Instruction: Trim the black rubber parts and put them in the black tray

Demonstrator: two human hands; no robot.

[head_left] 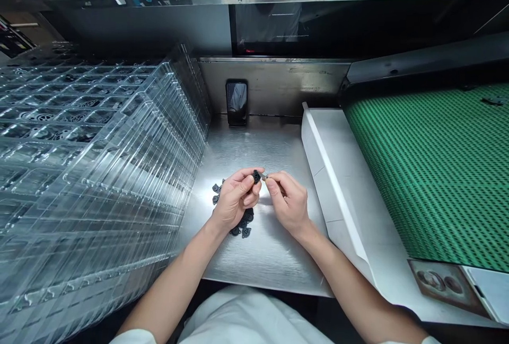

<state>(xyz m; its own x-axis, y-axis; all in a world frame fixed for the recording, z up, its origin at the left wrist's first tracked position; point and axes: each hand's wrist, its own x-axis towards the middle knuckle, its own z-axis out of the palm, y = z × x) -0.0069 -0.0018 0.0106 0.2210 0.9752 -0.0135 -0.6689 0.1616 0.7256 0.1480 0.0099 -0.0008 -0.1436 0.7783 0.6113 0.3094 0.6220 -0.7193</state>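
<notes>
Honestly plenty of room on the steel desk (pixel 274 259) straight ahead of the left hand (pixel 236 201) and right hand (pixel 288 203), back to the upright phone (pixel 237 103). Going left you hit a wall of clear plastic trays (pixel 99 174); going right, a white board (pixel 338 190), with a green conveyor belt (pixel 433 174) behind it.

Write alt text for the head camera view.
The left hand holds a small black part, the right hand a small metal piece at it, over a steel bench. More black parts lie beneath. Stacked clear plastic trays stand left, a green conveyor belt right.
</notes>
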